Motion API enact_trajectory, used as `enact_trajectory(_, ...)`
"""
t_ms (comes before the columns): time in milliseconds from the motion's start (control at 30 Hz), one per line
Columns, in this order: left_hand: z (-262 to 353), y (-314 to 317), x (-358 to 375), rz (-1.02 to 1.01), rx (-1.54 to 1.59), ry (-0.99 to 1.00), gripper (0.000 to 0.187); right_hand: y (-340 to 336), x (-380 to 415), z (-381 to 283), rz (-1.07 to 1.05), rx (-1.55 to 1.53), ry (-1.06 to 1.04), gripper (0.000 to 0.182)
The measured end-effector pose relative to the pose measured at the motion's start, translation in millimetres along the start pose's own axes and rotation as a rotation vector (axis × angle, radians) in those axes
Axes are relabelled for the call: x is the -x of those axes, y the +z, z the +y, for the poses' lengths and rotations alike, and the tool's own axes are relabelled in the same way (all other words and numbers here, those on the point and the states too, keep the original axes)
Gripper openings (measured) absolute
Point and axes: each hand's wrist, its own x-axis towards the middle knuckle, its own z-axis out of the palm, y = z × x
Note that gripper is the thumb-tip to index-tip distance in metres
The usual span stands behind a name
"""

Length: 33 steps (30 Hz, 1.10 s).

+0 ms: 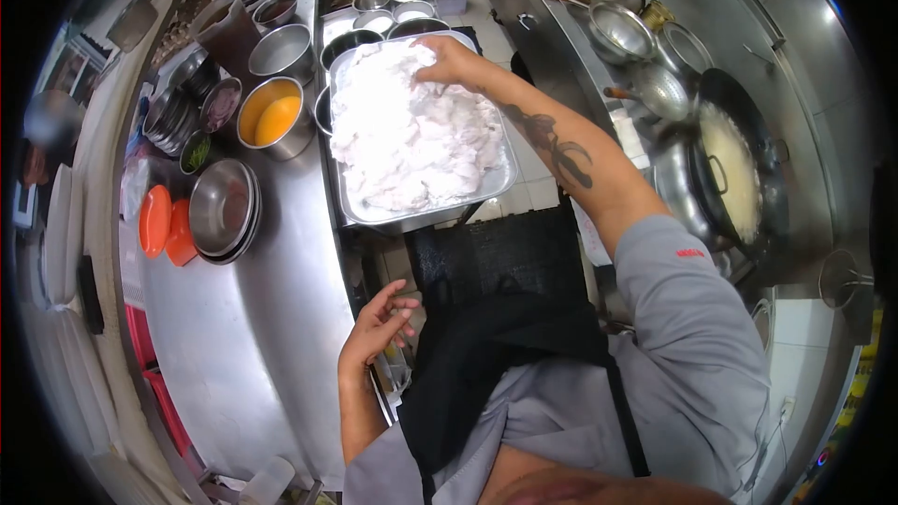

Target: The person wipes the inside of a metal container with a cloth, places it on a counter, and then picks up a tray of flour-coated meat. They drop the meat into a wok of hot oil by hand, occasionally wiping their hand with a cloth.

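A rectangular metal tray [510, 173] is heaped with lumpy pieces in a white floury coating [412, 136]. At the tray's far right corner, my right hand [449, 63] reaches in, its thumb and fingers curled round one of the white pieces. The fingertips are partly hidden in the coating. My left hand [379, 323] hangs low in front of the black apron [505, 346], to the right of the steel counter's edge. Its fingers are apart and nothing is in them.
On the left steel counter [281, 318] stand a pot of orange-yellow liquid [273, 117], stacked metal bowls [223, 208] and orange containers [155, 220]. At right, a wok [734, 164] holds pale liquid, near a strainer [660, 92]. Beyond the tray sit bowls of white contents [412, 11].
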Motion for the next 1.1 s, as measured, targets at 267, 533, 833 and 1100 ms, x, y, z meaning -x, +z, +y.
enact_trajectory(267,4,7,-15,-0.046,-0.019,-0.026,0.056,-80,23,-43,0.116,-0.231,-0.251,0.046)
enact_trajectory(533,13,27,-56,-0.211,-0.044,-0.136,0.056,-266,193,-102,0.441,0.149,0.003,0.046)
enact_trajectory(833,31,86,-113,-0.229,-0.121,-0.207,0.058,-426,402,-8,0.773,0.365,0.514,0.035)
enact_trajectory(1100,32,134,-117,-0.081,-0.085,-0.266,0.059,-612,475,158,1.131,0.697,0.644,0.061)
